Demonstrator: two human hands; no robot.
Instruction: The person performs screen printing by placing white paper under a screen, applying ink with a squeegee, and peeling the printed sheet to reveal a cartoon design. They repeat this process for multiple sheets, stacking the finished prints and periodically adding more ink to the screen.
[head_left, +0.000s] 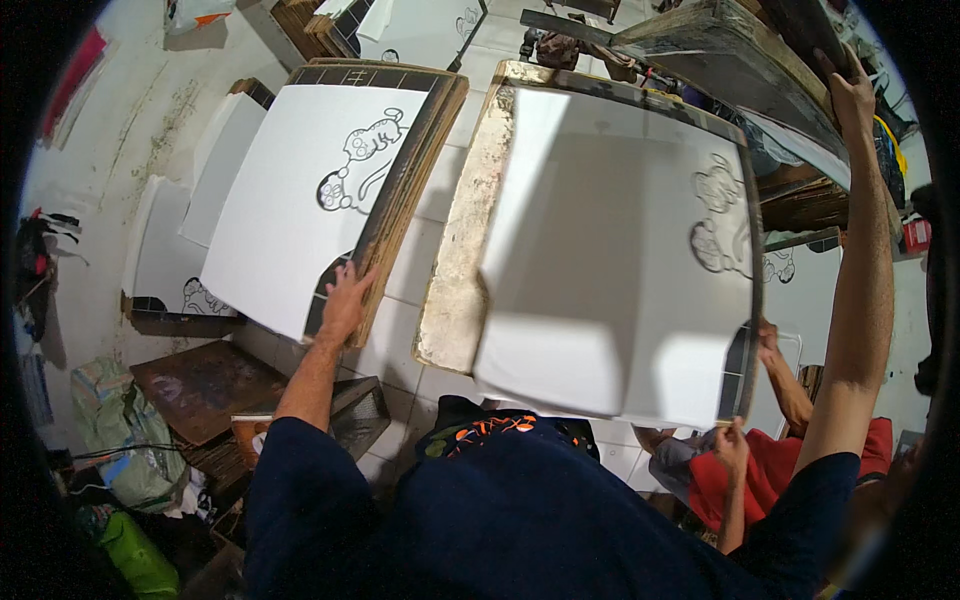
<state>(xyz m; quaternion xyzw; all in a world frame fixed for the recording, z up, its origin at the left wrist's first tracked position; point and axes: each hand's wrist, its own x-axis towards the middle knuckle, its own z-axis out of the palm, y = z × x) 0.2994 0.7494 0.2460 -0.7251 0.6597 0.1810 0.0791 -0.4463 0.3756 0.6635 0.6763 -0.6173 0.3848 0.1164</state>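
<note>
My left hand (345,302) lies with fingers spread on the near right corner of a stack of boards (400,215). The top board carries a white cloth sheet (270,180) with a black cartoon animal outline. Up at the far right, my right hand (850,95) grips the dark edge of a raised wooden frame (730,60). Between my arms, a second white sheet (600,200) with a similar outline lies on a board over a worn, pale table (460,240). A co-worker's hands (733,447) hold that board's near right edge.
The co-worker, in a red top (710,490), is close at my right. More printed sheets on boards (160,250) lean at the left, with others (805,285) at the right. A rusty brown panel (205,390) and plastic bags (120,430) sit at the lower left.
</note>
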